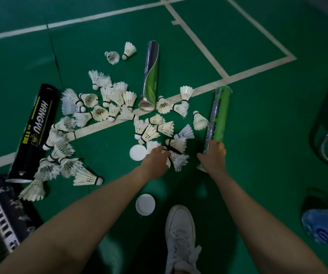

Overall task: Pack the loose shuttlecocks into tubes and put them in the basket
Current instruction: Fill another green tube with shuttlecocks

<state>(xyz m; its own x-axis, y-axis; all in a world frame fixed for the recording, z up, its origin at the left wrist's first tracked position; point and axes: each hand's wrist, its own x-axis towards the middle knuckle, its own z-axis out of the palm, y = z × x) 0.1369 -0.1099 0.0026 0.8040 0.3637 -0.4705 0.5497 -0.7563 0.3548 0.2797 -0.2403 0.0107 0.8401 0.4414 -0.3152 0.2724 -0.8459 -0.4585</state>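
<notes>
The right hand (214, 157) wraps the green tube (217, 115) close to its near end, thumb on the inner side and fingers curled round the far side, so the tube lies slanted on the court floor (248, 46) with its near mouth drawn in beside the pile; that grip looks meant to steady the tube and keep its opening toward the person, so shuttles can be fed in by the other hand. The hand and wrist hide the mouth itself, though two white caps, one (138, 153) by the left fingers and one (145, 204) nearer the white shoe (180, 234), suggest lids are off. The left hand (156, 162) reaches into the pile with its fingers bent down and closed on the cork end of a shuttlecock (178, 160): the cork is covered by the fingertips, a dark band shows at their edge, and the feather skirt fans out to the right, toward the tube. Taking it by the cork fits, I judge, a cork-first load. This shuttlecock lies between the two hands, near the right thumb but apart from it. The other loose shuttlecocks (107, 103) spread from the black tube (34, 133) at the left past the blue-and-green tube (150, 76) in the middle, both lying untouched. No basket is clearly in view; a dark printed thing (1, 210) at the lower left could be one, I cannot tell
</notes>
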